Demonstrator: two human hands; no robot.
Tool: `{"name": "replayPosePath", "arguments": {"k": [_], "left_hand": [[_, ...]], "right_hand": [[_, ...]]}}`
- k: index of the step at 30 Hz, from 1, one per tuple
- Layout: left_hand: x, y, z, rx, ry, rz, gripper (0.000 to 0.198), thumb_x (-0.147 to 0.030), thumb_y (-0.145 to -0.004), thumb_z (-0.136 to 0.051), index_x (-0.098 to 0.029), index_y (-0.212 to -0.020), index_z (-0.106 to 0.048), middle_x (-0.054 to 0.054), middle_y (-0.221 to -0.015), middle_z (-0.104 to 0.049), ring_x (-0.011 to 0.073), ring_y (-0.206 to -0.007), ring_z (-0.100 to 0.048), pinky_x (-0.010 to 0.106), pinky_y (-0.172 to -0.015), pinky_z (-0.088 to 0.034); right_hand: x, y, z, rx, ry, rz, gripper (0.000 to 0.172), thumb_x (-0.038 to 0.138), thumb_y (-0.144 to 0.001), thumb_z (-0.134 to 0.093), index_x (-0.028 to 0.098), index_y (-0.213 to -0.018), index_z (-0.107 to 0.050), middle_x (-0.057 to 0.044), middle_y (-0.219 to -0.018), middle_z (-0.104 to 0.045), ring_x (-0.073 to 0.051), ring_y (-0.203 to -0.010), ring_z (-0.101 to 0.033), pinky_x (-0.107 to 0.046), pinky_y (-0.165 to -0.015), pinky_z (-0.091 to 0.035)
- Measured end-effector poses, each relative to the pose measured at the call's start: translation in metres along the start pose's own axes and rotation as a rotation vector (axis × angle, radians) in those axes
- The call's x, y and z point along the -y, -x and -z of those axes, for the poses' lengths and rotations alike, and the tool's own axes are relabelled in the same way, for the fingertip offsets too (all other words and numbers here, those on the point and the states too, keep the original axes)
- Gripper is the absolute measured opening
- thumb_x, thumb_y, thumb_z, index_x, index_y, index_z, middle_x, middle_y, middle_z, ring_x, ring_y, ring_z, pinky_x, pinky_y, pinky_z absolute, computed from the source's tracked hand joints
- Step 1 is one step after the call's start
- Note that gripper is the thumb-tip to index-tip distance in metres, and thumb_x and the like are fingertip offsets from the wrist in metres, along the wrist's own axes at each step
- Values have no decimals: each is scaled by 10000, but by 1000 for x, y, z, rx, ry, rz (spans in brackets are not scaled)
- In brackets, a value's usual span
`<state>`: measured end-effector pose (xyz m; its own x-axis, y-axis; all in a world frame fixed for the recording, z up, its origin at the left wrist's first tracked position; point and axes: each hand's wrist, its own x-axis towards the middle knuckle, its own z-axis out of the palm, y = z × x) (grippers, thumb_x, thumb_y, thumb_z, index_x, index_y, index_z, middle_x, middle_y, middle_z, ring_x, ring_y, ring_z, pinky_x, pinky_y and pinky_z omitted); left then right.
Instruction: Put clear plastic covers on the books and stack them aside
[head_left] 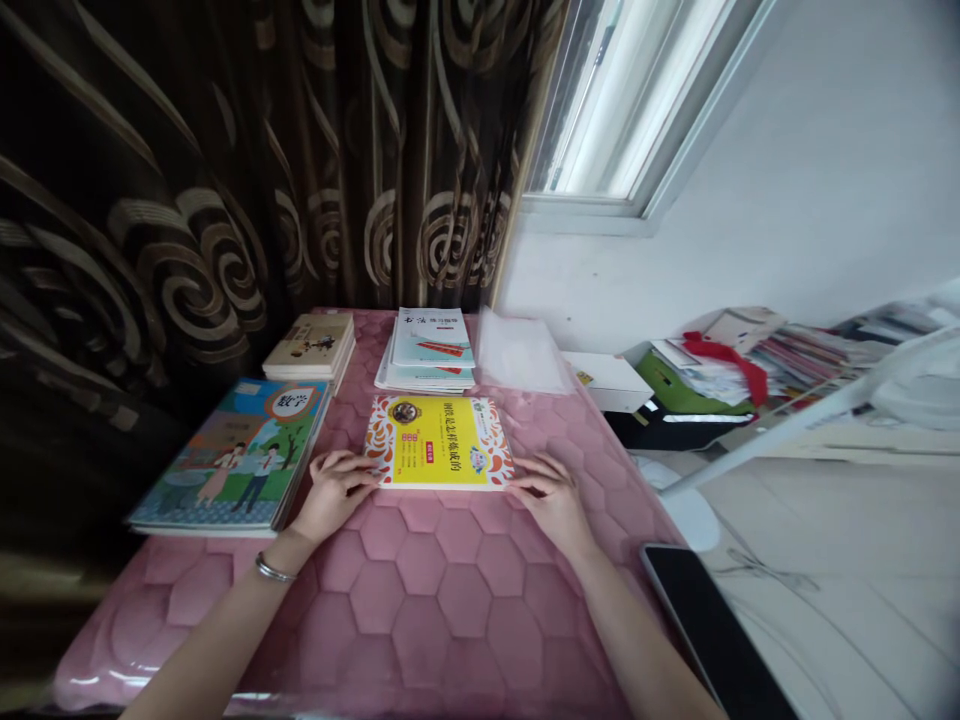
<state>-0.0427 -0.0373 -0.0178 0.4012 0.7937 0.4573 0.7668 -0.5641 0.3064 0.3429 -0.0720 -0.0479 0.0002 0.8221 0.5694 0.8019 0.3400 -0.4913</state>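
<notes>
A yellow book (pixel 442 442) with red and white patterned ends lies flat on the pink padded table cover (pixel 420 600), turned sideways. My left hand (pixel 341 488), with a silver bracelet on its wrist, has its fingers closed on the book's left end. At the right end, the fingers of my right hand (pixel 551 497) grip the near corner. Just behind the book sits a stack of white booklets (pixel 433 340). To the left are large picture-covered books (pixel 240 455) and a pile of smaller tan books (pixel 311 343).
Clear plastic film (pixel 521 352) lies at the back right. A white box (pixel 609 380) and a green-and-black bin (pixel 682 390) of papers stand beyond the table's right edge. A dark flat object (pixel 709 630) is at the lower right. Dark curtains (pixel 360 150) hang behind.
</notes>
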Motion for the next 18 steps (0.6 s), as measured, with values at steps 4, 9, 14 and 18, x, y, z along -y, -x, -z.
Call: {"name": "replayPosePath", "arguments": {"k": [4,9,14,18], "left_hand": [[4,2,0,20,32,22,176,-242,-874,-628,-352,-875,-765,1,-1067,-748,227,-1059,-557,476,-954,-292],[7,3,0,45,67,61,213,-206,-863,-637,-376,-881,-763,-10,-1087,-744,231,-1060,-554,488,-952,-308],[10,2,1,41,149,57,226,-191,-865,-622,-363,-922,-757,-8,-1075,-747,209,-1021,-576,439,-940,-368],[4,2,7,68,134,77,229,-220,-838,-647,-340,-1011,-735,3,-1102,-733,222,-1063,-566,444,-958,-369]], "right_hand": [[-1,0,1,3,3,7,212,416,-858,-625,333,-719,-762,-15,-1046,-744,-291,-1135,-550,-513,-949,-432],[-3,1,1,11,-3,18,237,408,-876,-587,335,-733,-761,-21,-1049,-743,-289,-1139,-551,-525,-955,-428],[-6,2,1,34,-4,29,236,379,-879,-565,334,-751,-758,-19,-1074,-736,-290,-1163,-531,-531,-962,-422],[1,0,10,96,53,33,169,314,-832,-582,315,-797,-748,-19,-1147,-708,-293,-1242,-480,-531,-984,-394]]}}
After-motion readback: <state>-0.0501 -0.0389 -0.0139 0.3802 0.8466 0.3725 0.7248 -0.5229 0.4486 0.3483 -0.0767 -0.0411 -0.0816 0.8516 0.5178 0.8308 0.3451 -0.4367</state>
